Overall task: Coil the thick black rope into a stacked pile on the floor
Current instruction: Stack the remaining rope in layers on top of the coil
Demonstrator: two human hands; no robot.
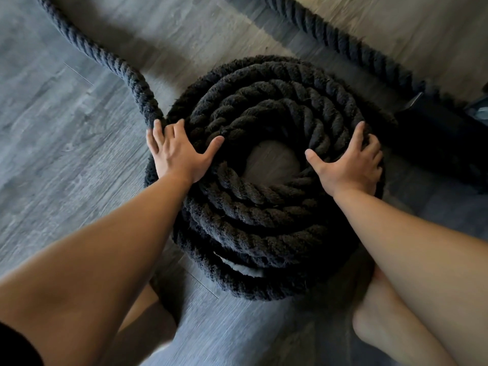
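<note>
The thick black rope (264, 215) lies wound in a stacked round pile on the floor, with a small hole of bare floor (273, 161) at its centre. A loose strand (105, 56) runs from the pile's left rim to the upper left. My left hand (177, 153) lies flat on the pile's left rim where that strand joins, fingers spread. At the right rim, my right hand (348, 161) has its fingers curled over the top windings and its thumb pointing inward.
A second length of rope (343, 40) runs diagonally across the upper right. A dark object (449, 133) sits on the floor right of the pile. My bare foot (383, 323) stands near the pile's front right edge. The floor is grey wood plank (66, 141).
</note>
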